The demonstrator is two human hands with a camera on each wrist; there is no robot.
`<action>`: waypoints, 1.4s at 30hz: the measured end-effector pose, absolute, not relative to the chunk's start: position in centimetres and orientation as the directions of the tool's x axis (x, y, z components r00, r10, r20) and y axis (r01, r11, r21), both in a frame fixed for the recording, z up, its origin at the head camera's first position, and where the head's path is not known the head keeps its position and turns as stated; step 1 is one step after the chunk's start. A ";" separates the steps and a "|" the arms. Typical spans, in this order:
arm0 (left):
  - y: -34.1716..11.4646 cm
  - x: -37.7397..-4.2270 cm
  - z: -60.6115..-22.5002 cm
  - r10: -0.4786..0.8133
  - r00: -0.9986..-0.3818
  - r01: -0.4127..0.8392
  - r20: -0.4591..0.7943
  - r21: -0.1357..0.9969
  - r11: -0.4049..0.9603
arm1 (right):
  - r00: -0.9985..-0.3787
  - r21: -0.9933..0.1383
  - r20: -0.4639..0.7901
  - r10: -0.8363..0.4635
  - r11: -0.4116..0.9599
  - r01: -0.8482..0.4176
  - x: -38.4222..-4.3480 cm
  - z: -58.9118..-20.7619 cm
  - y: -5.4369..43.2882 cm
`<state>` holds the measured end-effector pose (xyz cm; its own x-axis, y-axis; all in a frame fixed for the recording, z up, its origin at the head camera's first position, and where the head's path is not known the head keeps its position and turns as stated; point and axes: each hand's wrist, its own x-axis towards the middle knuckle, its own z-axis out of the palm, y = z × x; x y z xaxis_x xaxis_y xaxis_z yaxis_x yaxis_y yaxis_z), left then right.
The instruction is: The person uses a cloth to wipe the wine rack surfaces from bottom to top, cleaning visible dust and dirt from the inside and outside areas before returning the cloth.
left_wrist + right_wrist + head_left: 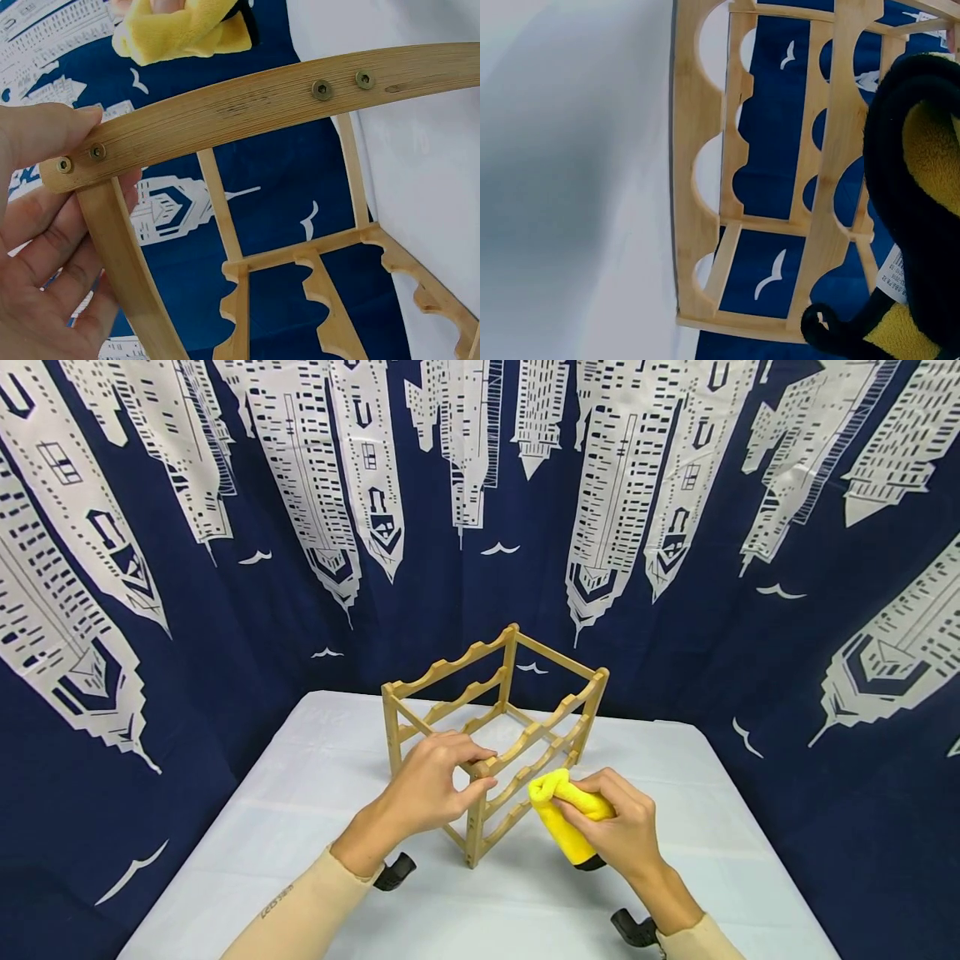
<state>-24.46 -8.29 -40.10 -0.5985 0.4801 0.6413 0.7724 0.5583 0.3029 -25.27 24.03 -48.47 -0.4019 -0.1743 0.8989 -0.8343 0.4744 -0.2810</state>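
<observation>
A wooden wine rack (pixel 476 827) with scalloped rails stands on the table, one corner towards me. At the top of that near corner my left hand (pixel 435 781) grips the frame. The left wrist view shows the left thumb (pixel 60 131) on one side of the screwed bar (pixel 225 112) and the fingers on the other. To the right of the rack, my right hand (pixel 626 827) pinches a folded yellow cloth (pixel 570 831) with black edging. In the right wrist view the cloth's black edge (pixel 892 165) and a white tag (pixel 892 275) hang before the rails (pixel 686 180); the right fingers are mostly hidden.
The rack stands on a white-covered table (pixel 300 810). Behind and around it hangs a dark blue curtain (pixel 465 585) printed with white buildings and birds. Black wrist mounts (pixel 395 871) stick out beside both forearms.
</observation>
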 end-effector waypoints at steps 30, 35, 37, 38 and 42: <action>-11.6 -25.8 -42.1 0.436 -0.541 0.803 0.719 0.286 0.524 | -0.546 -0.247 0.761 -0.351 0.621 -0.744 -25.9 -50.7 23.7; -12.0 -26.4 -42.5 0.431 -0.507 0.819 0.747 0.261 0.511 | -0.557 -0.248 0.732 -0.391 0.609 -0.753 -25.9 -51.3 22.8; -12.1 -26.7 -42.6 0.427 -0.498 0.823 0.755 0.257 0.507 | -0.556 -0.245 0.725 -0.407 0.602 -0.760 -26.0 -51.5 22.3; -12.2 -26.8 -42.6 0.424 -0.498 0.823 0.756 0.257 0.507 | -0.555 -0.245 0.722 -0.413 0.597 -0.764 -26.1 -51.5 22.0; -12.3 -27.3 -42.5 0.408 -0.511 0.814 0.757 0.274 0.513 | -0.565 -0.239 0.699 -0.438 0.602 -0.762 -26.2 -51.6 20.4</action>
